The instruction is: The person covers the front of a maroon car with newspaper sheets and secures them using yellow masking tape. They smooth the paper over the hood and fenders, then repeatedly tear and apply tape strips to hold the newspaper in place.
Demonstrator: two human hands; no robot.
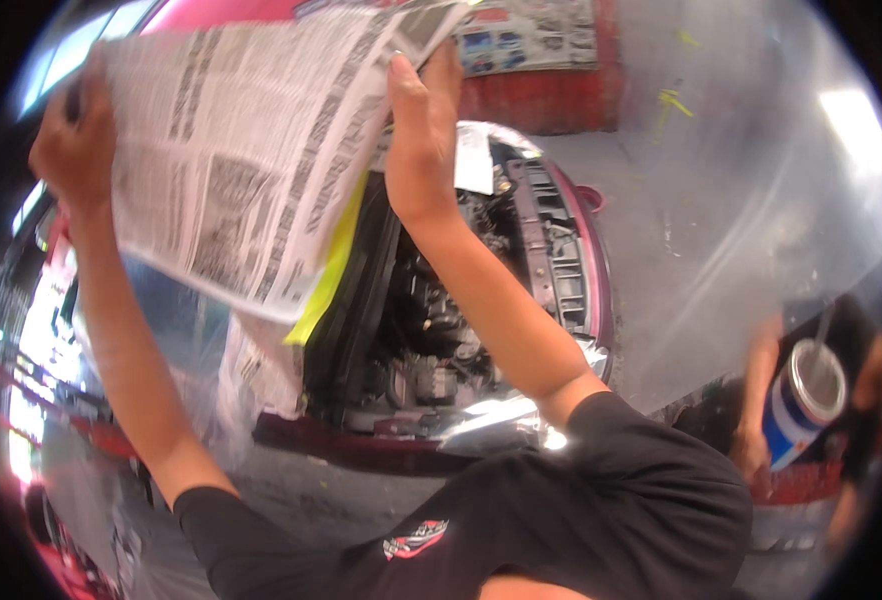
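A wide sheet of newspaper (251, 150) is stretched between my raised hands, over a car with an open engine bay (441, 320). My left hand (79, 145) is closed on the sheet's left edge. At its right edge my right hand (426, 150) grips it, thumb up against the paper and the other fingers mostly hidden behind. A bright yellow-green strip (331, 268) runs along the sheet's lower right edge; whether it is stuck to the paper I cannot tell. Below the sheet, more newspaper (266, 375) hangs by the side of the car.
At the lower right another person's hand (751, 450) is beside a blue and white metal can (806, 395). A red panel (541, 105) with newspaper on it stands beyond the car. Grey floor (661, 330) lies to the right, and clear plastic sheeting (206, 370) hangs at the left.
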